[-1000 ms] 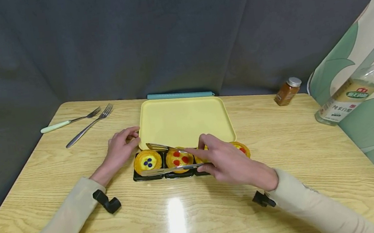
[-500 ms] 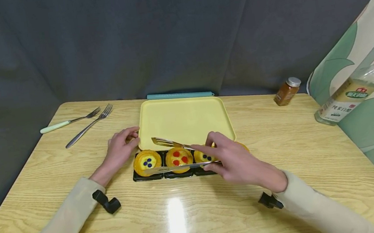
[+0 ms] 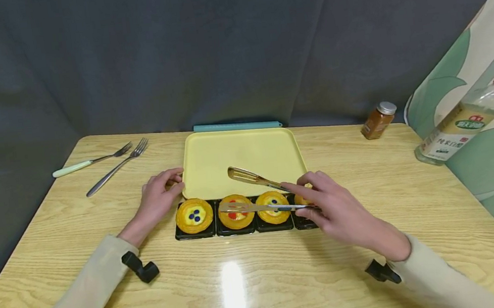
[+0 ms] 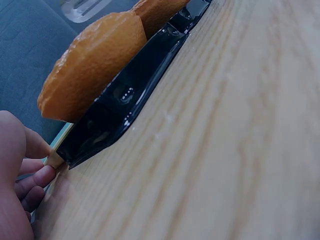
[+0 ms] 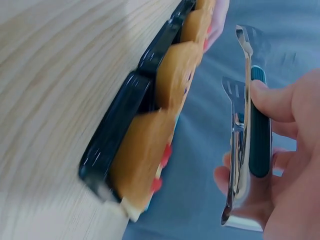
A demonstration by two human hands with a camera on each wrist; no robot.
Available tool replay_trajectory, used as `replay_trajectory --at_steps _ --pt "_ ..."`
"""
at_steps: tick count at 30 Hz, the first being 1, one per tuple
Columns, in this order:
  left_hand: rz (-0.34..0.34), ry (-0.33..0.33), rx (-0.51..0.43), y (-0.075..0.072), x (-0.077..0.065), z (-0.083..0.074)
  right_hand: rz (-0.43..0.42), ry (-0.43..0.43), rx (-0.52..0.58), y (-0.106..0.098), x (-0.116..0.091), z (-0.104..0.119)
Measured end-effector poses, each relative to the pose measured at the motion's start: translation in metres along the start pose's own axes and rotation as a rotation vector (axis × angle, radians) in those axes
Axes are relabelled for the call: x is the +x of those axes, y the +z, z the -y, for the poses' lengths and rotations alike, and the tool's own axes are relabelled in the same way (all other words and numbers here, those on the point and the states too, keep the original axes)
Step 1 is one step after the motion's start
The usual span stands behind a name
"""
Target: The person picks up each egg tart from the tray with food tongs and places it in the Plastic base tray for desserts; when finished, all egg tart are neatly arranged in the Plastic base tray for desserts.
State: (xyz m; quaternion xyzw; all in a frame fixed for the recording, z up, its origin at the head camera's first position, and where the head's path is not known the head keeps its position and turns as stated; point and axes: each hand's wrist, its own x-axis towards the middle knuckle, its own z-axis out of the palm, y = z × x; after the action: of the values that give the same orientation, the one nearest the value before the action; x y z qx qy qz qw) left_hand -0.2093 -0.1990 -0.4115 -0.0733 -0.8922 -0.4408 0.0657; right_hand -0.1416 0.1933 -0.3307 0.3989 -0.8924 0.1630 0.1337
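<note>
My left hand point(image 3: 160, 199) pinches the near left edge of a yellow tray point(image 3: 246, 146) between thumb and fingers; the left wrist view shows that edge point(image 4: 54, 159) close to a black plastic container point(image 4: 115, 102). My right hand point(image 3: 342, 211) grips metal tongs point(image 3: 265, 180) with a dark green handle point(image 5: 259, 125). The tongs' arms stand apart with nothing between them, above the tarts. Several egg tarts sit in a row in the black container: one with blue dots point(image 3: 194, 216) at left, one with red pieces point(image 3: 237, 222), another with blue dots point(image 3: 272, 201), and one point(image 3: 302, 199) partly behind my right hand.
Two forks lie at the back left, one with a pale green handle point(image 3: 72, 168), one all metal point(image 3: 110, 178). A teal bar point(image 3: 238, 125) lies behind the tray. A brown spice jar point(image 3: 378, 121) and a vinegar bottle point(image 3: 459, 130) stand at the right.
My right hand has moved right and a little back with the tongs, uncovering the third tart. The left hand and the tray have stayed in place.
</note>
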Motion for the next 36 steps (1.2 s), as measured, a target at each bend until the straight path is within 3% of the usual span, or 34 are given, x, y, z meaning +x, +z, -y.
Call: replay_trajectory --at_steps 21,36 --pt "-0.005 -0.002 -0.005 -0.001 0.0 0.002 -0.149 0.125 -0.175 -0.017 -0.045 -0.051" --pt "-0.001 0.005 -0.008 0.001 0.0 0.003 -0.208 0.25 -0.221 -0.013 -0.072 -0.106"
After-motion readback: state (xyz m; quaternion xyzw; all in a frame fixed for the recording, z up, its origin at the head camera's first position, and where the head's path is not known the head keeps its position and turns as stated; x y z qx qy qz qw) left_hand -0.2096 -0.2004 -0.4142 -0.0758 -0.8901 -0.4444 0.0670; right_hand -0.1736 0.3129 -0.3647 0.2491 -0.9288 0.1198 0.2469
